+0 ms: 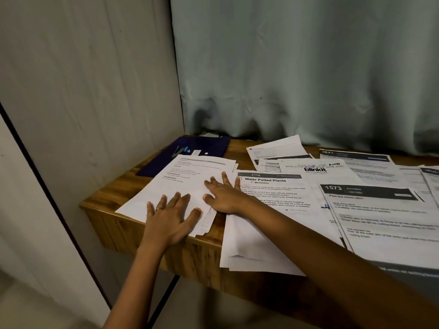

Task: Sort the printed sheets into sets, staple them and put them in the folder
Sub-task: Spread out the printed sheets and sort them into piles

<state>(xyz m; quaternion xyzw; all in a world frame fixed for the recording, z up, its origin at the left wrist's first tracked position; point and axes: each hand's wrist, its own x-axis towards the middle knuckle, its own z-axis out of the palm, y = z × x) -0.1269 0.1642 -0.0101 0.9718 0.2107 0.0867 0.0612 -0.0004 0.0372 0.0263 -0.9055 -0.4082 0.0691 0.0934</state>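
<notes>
Squaring up 1 set, by the look of it. Pressing down on the pile (180, 184) at the near-left end of the desk (204, 248) with left hand (171, 222) and right hand (224, 197); fingers of both straight and splayed, gripping nothing. Fanned out at the near-right corner, so not aligned yet. Far end resting on the dark folder (204, 146) at the back-left corner. Small blue-tipped item (181, 151) on the folder, maybe the stapler, too small to tell.

To do this well:
- Pin with left palm, nudge stray edges in with right fingertips. Or lift and tap 2 edges on the desk.
- Check headers match before stapling.
- Watch the "Water Potted Plants" sheet (273, 193) under the right hand: probably another set, avoid dragging it in.
- Slide pile off the folder before opening it.

Plenty unsorted further right, e.g. the 1573 sheet (384, 217).
</notes>
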